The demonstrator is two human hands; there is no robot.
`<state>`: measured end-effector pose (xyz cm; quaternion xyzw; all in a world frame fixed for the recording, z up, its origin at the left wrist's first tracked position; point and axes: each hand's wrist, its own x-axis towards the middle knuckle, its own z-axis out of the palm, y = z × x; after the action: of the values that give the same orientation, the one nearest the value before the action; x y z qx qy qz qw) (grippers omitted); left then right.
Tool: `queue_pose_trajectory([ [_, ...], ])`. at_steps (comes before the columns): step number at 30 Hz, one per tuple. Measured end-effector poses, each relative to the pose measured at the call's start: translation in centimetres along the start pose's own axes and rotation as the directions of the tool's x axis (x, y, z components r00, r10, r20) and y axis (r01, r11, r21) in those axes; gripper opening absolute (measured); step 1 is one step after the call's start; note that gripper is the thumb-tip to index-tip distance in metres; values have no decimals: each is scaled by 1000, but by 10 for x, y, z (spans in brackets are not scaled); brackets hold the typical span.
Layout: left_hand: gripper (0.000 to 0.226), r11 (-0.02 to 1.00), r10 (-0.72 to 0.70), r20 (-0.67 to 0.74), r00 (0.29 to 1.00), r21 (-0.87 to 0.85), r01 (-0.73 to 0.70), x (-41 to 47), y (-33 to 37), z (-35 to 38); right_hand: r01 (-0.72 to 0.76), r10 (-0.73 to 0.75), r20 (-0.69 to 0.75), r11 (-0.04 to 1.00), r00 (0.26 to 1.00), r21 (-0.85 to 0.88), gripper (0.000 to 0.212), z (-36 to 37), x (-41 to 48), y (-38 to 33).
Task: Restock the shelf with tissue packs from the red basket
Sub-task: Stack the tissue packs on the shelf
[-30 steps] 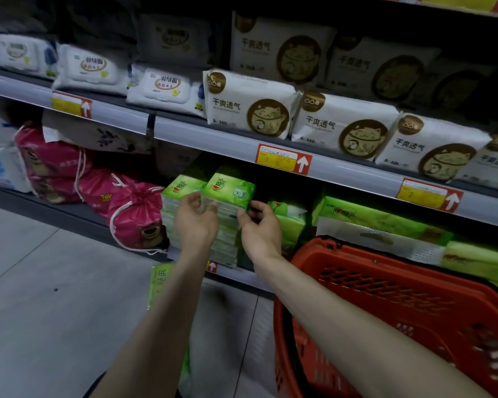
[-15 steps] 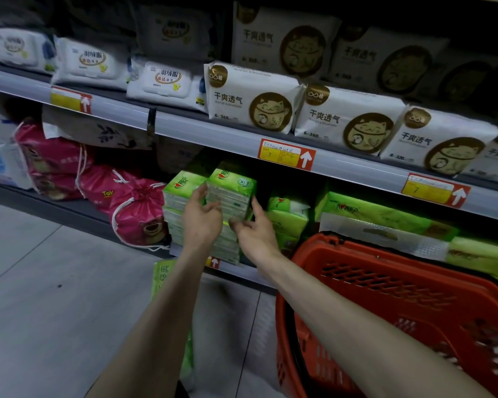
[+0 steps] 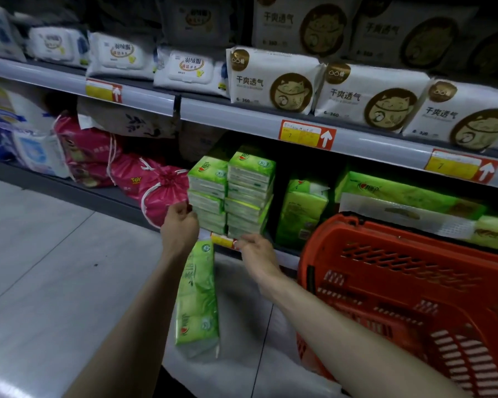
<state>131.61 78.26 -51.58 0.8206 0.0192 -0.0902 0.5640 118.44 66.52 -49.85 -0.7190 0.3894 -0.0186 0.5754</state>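
Two stacks of green tissue packs stand side by side on the bottom shelf, the left stack [image 3: 207,193] a little lower than the right stack [image 3: 250,193]. My left hand [image 3: 180,225] hangs just left of the left stack's base, fingers loosely curled and holding nothing. My right hand [image 3: 256,251] is below the right stack by the shelf-edge price tag [image 3: 223,240]; it is blurred and grips nothing. A long green tissue pack [image 3: 197,300] lies below, between my forearms. The red basket [image 3: 385,254] stands at the right, against the shelf.
Pink drawstring bags [image 3: 161,191] fill the bottom shelf left of the stacks. More green packs [image 3: 302,211] lie to the right, behind the basket. White cat-print packs [image 3: 273,81] line the upper shelf. Grey tiled floor [image 3: 55,268] spreads to the left.
Both hands have left the top pack of the right stack and dropped to the shelf's lower edge. The long green pack between my arms shows more fully.
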Motion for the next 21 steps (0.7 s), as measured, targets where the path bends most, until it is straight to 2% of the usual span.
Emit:
queue_pose_trajectory([
  [3, 52, 962, -192, 46, 980, 207, 179, 25, -67, -1, -76, 80, 89, 996, 993, -48, 27, 32, 1, 29],
  [6, 58, 908, -397, 52, 916, 169, 384, 2, -91, -13, -174, 176, 197, 984, 964, -29, 33, 61, 4, 66],
  [8, 39, 867, -481, 87, 873, 193, 459, -22, -85, -17, -229, 228, 275, 973, 934, -30, 50, 80, 13, 99],
  [10, 32, 828, -549, 127, 826, 222, 515, -27, -96, -14, -273, 273, 307, 961, 912, -43, 76, 103, 32, 143],
  [11, 37, 805, -588, 187, 787, 230, 547, -21, -106, -8, -293, 291, 330, 955, 898, -46, 85, 113, 42, 166],
  [12, 52, 784, -619, 228, 752, 234, 574, -11, -121, -2, -301, 295, 358, 953, 886, -40, 88, 121, 47, 181],
  [14, 93, 764, -644, 252, 722, 249, 595, 4, -147, 17, -322, 297, 403, 947, 866, -7, 86, 122, 37, 182],
  [16, 114, 755, -642, 170, 747, 308, 579, -1, -141, 30, -315, 274, 415, 949, 868, 33, 76, 115, 22, 165],
  [18, 132, 732, -590, 73, 804, 468, 495, -25, -118, 33, -322, 276, 465, 947, 841, 21, 69, 108, 12, 151],
  [19, 137, 713, -581, 43, 813, 510, 482, -34, -114, 35, -330, 286, 494, 944, 821, 1, 68, 103, 8, 147],
  [21, 130, 721, -523, 2, 853, 535, 441, -36, -128, 44, -342, 310, 514, 939, 800, -33, 67, 91, 3, 143],
])
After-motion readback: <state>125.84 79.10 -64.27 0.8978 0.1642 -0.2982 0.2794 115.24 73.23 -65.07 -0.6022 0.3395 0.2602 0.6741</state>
